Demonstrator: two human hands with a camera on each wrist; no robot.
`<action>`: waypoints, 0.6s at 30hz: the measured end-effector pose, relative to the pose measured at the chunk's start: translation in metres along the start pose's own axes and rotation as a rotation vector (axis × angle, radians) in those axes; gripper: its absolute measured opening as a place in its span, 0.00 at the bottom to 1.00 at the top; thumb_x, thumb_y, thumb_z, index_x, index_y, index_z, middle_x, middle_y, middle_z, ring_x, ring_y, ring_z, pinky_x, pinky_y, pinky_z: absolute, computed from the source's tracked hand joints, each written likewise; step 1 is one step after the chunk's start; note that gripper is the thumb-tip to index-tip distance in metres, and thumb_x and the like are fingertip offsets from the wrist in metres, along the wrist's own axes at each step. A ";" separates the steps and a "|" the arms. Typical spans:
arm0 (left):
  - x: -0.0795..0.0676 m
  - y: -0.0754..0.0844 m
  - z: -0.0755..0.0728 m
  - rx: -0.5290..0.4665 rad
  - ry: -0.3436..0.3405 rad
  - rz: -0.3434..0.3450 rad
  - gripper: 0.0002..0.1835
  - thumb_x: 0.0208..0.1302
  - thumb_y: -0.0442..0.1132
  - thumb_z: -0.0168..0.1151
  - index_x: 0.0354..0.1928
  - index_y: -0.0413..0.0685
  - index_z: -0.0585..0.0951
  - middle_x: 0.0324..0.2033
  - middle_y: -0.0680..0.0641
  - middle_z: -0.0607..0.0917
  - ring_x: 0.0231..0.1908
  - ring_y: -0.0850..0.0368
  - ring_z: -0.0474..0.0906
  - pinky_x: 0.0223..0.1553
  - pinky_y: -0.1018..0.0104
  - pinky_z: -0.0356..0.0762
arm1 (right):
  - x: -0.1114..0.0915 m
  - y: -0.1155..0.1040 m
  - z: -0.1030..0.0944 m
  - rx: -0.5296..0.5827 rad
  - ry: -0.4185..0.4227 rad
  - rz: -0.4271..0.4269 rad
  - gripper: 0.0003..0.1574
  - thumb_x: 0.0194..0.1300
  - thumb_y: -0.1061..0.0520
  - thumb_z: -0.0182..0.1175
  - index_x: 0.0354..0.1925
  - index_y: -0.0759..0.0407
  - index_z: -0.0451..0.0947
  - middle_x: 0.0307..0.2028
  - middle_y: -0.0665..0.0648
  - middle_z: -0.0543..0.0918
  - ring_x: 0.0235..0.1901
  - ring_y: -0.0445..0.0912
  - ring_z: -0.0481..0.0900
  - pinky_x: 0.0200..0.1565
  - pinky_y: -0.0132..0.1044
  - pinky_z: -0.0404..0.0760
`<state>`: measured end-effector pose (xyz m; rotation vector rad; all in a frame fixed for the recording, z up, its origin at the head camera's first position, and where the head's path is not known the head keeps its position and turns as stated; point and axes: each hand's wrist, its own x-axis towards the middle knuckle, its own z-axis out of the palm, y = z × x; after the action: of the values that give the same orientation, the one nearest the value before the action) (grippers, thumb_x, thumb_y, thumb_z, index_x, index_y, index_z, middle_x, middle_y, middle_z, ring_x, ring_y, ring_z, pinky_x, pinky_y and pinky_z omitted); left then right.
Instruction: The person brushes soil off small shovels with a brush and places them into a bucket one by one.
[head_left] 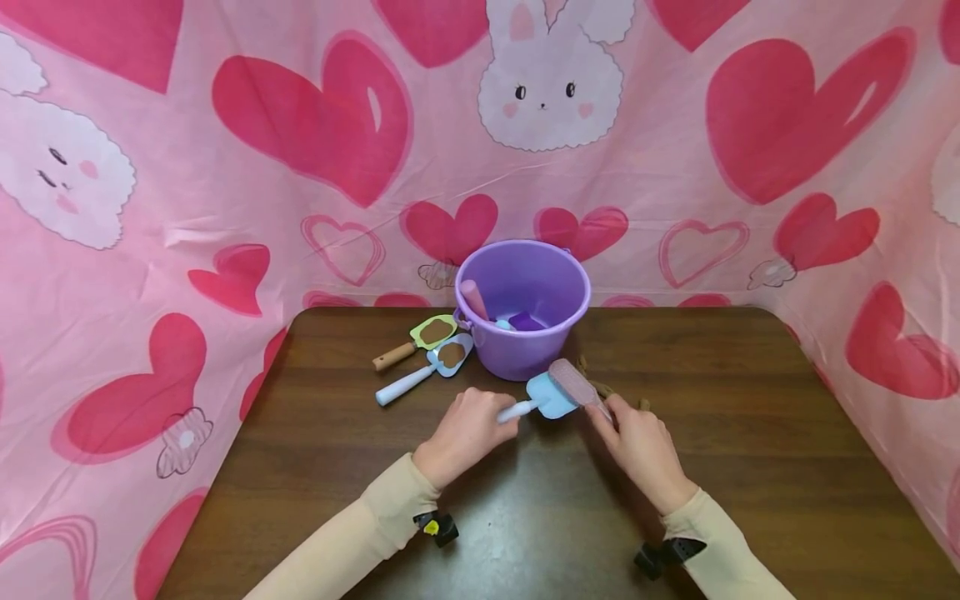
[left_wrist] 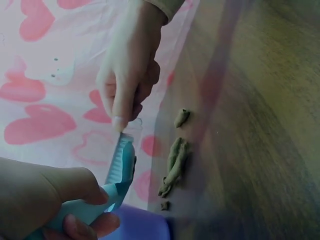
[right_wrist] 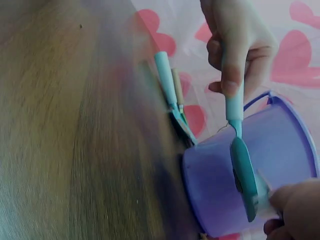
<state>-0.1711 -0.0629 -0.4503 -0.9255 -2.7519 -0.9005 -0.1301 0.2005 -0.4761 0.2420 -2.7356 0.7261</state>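
Observation:
My left hand (head_left: 467,432) grips the white handle of a light-blue trowel (head_left: 553,398). Its blade points right, held above the table in front of the bucket. In the right wrist view a brown patch (right_wrist: 237,181) shows along one side of the blade. My right hand (head_left: 643,446) holds a brush with a pinkish-grey bristled head (head_left: 573,382). The bristles lie against the trowel blade. Just behind the blade stands a purple bucket (head_left: 517,354), with a pink handle (head_left: 473,298), a light-blue piece and a purple piece inside it.
Left of the bucket lie a green trowel with a wooden handle (head_left: 395,357) and a blue trowel with a white handle (head_left: 403,388), both with brown patches on their blades. Brown crumbly lumps (left_wrist: 174,162) lie on the wooden table (head_left: 750,442) right of the bucket. A pink heart-print cloth (head_left: 652,150) hangs behind.

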 end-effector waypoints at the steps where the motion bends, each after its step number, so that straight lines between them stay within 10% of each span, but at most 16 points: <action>1: 0.000 0.000 0.000 0.004 0.001 0.002 0.05 0.60 0.34 0.71 0.30 0.50 0.84 0.18 0.58 0.74 0.19 0.63 0.68 0.21 0.70 0.68 | 0.000 -0.001 0.000 0.008 -0.001 -0.022 0.17 0.70 0.53 0.68 0.29 0.56 0.71 0.16 0.46 0.61 0.17 0.43 0.62 0.20 0.37 0.60; 7: 0.001 0.002 0.001 0.005 0.004 0.006 0.05 0.60 0.34 0.70 0.29 0.51 0.84 0.17 0.59 0.72 0.19 0.63 0.68 0.22 0.70 0.68 | -0.003 -0.007 0.003 0.018 -0.031 -0.107 0.22 0.69 0.52 0.70 0.26 0.50 0.67 0.17 0.42 0.58 0.16 0.39 0.60 0.19 0.34 0.58; 18: -0.001 -0.002 0.007 -0.023 0.038 0.012 0.03 0.60 0.34 0.70 0.30 0.50 0.85 0.18 0.58 0.74 0.18 0.64 0.67 0.21 0.71 0.68 | 0.005 0.000 -0.008 -0.038 -0.054 0.013 0.19 0.72 0.50 0.66 0.28 0.55 0.71 0.16 0.47 0.62 0.16 0.46 0.64 0.20 0.40 0.63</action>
<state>-0.1710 -0.0604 -0.4576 -0.9179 -2.7073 -0.9401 -0.1330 0.2037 -0.4676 0.2394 -2.8010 0.6801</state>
